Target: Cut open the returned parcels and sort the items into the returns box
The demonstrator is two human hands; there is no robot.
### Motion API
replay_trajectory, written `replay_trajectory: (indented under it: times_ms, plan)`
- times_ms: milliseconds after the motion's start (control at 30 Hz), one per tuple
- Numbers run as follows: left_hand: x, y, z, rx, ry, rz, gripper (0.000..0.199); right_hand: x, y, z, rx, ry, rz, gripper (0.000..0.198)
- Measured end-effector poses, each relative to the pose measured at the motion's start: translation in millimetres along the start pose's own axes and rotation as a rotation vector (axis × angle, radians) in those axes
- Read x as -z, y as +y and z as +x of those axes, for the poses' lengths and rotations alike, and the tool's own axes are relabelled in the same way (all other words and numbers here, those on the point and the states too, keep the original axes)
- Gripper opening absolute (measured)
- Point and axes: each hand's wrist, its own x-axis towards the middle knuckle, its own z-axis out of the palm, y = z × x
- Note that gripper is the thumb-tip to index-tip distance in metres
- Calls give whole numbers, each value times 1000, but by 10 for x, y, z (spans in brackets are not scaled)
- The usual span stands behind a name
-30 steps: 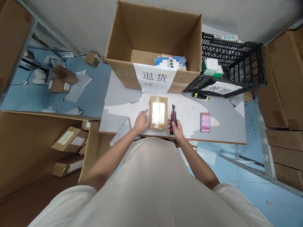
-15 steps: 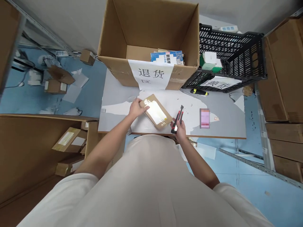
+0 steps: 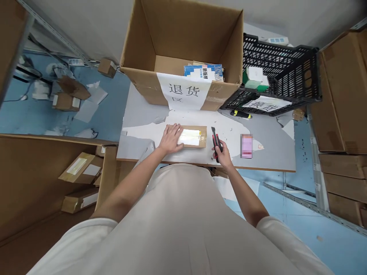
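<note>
A small cardboard box [image 3: 203, 137] with a white label lies flat on the table [image 3: 137, 147], its long side running left to right. Across its left end rests my left hand [image 3: 171, 139], palm down with the fingers stretched out. My right hand [image 3: 223, 156] is wrapped round a black and red utility knife [image 3: 217, 147], just right of the box and apart from it. The knife's blade end points away from me. Under my left palm, part of the box and its label is hidden.
Behind stands a large open carton [image 3: 137, 80] holding several books [image 3: 203, 71]. To its right, a black crate [image 3: 286, 82] contains small white-green boxes [image 3: 254, 78]. A yellow-black tool [image 3: 241, 114] and a blurred phone-like object [image 3: 246, 146] lie on the table. Parcels [image 3: 82, 168] fill a carton at left.
The small box has been turned from a slant to lie straight and flat. My left hand has shifted from gripping its edge to lying on top. My right hand and knife moved slightly right, off the box.
</note>
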Motion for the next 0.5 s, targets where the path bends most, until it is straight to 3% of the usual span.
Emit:
replay_trajectory:
  times_ms: [100, 200, 367, 500]
  plan:
    - [2, 26, 15, 0, -6, 35, 101, 44, 34, -114, -34, -85, 28, 77]
    - [25, 84, 21, 19, 3, 42, 111, 15, 22, -131, -54, -126, 58, 77]
    - [88, 142, 73, 55, -21, 79, 109, 99, -13, -64, -69, -238, 59, 75]
    - [77, 157, 76, 56, -13, 106, 105, 238, -12, -55, -85, -370, -61, 70]
